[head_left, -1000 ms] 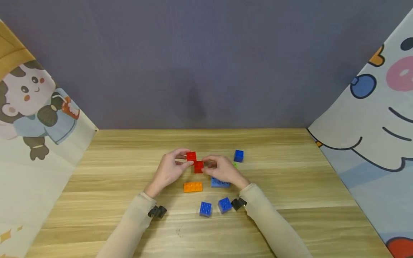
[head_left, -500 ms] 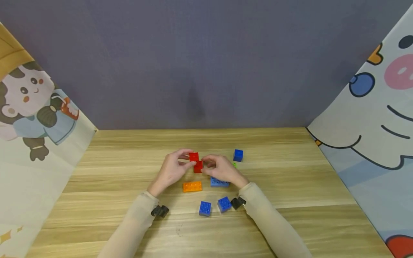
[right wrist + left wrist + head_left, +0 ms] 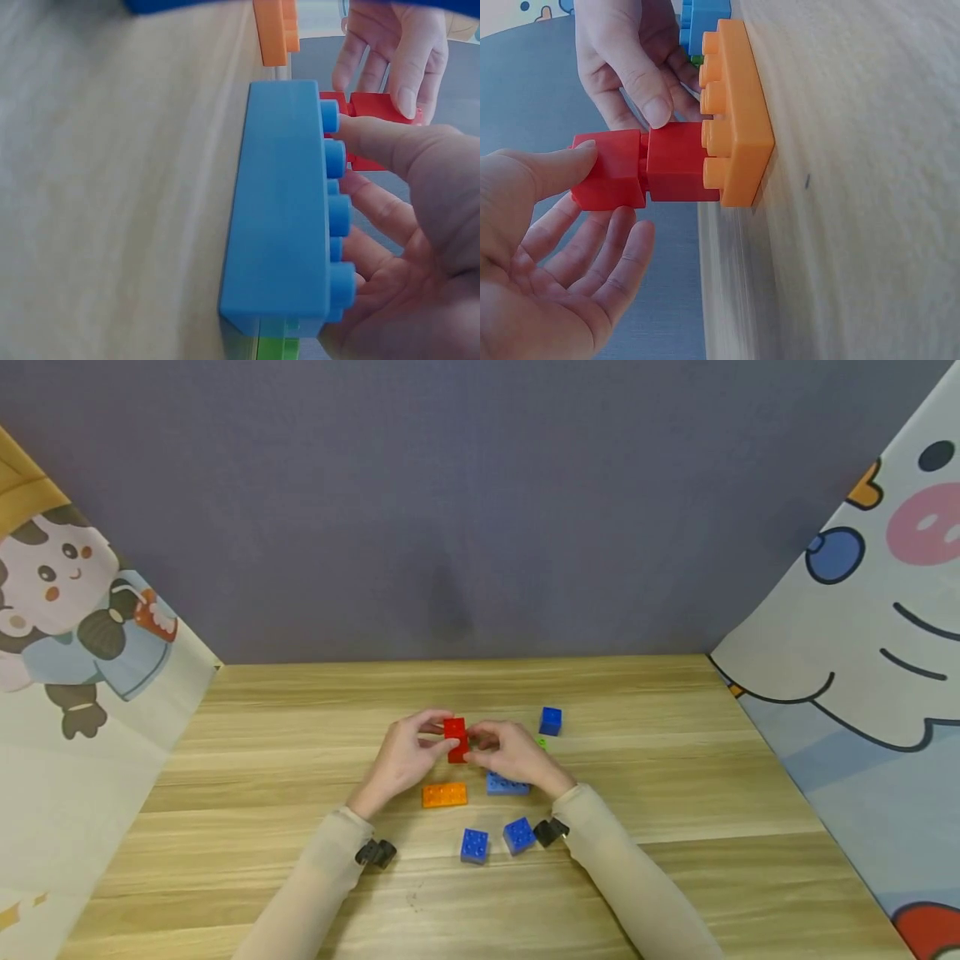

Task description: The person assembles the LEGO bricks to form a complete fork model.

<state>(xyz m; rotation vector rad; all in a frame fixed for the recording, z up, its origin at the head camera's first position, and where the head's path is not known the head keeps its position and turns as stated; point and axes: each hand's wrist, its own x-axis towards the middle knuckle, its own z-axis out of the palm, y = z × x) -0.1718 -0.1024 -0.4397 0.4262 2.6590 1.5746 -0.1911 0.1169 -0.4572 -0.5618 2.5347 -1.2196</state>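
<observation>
While the left fingers (image 3: 632, 264) pinch the upper red brick (image 3: 613, 176), the right fingers (image 3: 381, 210) close on the lower red brick (image 3: 676, 166), roughly midway between the bench's (image 3: 300, 702) side edges; both are probably light, stiff and smooth, best gripped by opposite side faces.

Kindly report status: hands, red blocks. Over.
Left hand pinches upper red block; right hand holds lower red block. Studs visible between them. Orange brick nearby, seemingly not blocking.

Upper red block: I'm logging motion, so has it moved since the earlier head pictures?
Yes: the upper red block has shifted rightward relative to the orange block.
</observation>
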